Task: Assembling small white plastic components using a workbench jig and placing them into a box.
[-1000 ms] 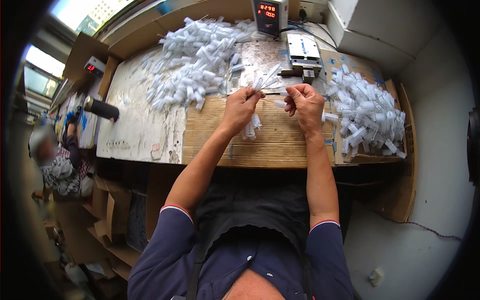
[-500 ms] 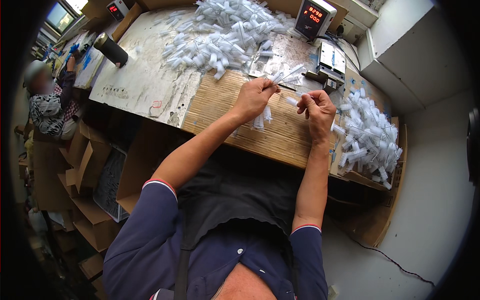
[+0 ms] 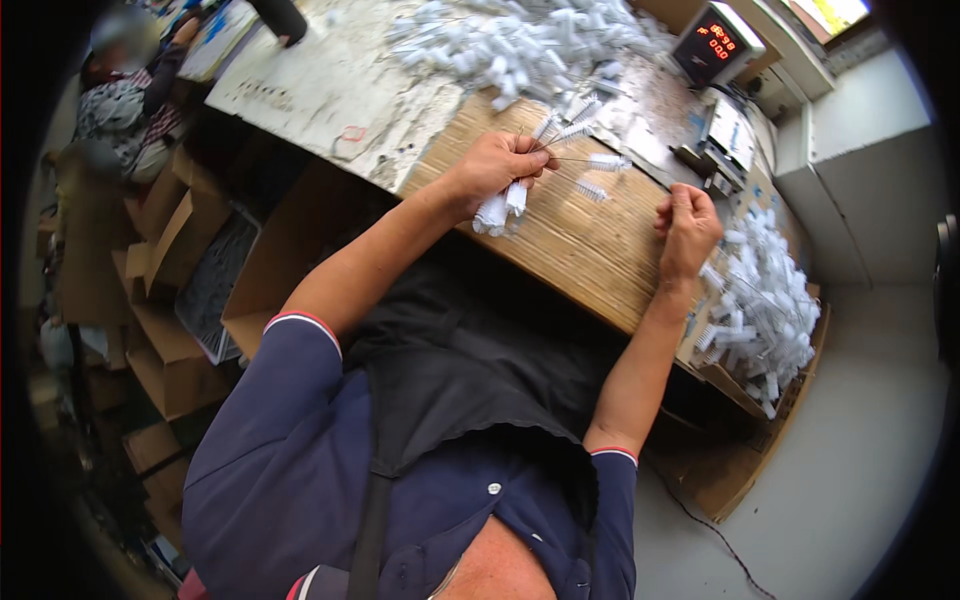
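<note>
Hands have drawn apart: left hand grips small white brushes, right hand fisted.

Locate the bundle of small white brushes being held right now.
In the head view, upper centre: the bundle of small white brushes sits in the left hand, above the wooden board.

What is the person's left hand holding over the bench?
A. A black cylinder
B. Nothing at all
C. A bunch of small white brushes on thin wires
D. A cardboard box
C: the left hand is closed around a bunch of brushes, with white tips sticking out below the fist and thin wires fanning out above it, over the bench.
</note>
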The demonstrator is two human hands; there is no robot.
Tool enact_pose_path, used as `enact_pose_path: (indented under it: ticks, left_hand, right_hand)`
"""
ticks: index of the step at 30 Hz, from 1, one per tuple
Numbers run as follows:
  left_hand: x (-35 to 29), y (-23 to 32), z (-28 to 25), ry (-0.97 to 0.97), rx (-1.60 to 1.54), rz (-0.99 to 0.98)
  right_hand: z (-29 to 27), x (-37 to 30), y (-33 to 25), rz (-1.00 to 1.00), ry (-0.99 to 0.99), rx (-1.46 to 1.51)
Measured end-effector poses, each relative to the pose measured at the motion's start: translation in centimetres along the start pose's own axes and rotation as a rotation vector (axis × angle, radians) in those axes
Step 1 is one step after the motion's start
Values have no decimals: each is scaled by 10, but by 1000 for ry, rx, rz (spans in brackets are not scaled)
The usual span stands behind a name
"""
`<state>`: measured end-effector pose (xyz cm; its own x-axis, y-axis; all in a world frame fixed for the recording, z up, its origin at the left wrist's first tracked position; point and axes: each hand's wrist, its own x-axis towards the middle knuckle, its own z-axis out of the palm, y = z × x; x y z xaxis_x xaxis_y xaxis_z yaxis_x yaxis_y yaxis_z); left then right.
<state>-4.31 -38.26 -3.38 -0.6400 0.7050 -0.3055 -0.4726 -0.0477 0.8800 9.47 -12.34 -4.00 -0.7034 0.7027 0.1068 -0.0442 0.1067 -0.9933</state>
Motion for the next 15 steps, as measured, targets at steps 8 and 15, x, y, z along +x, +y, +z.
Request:
enact_pose_path:
  ticks: [8, 15]
  left_hand:
    - [-101, 17, -89, 187, -105, 49]
    - [-178, -2, -163, 474, 214, 221]
  right_hand:
    - [3, -3, 8, -73, -108, -131]
    - [-5, -3, 17, -104, -71, -220]
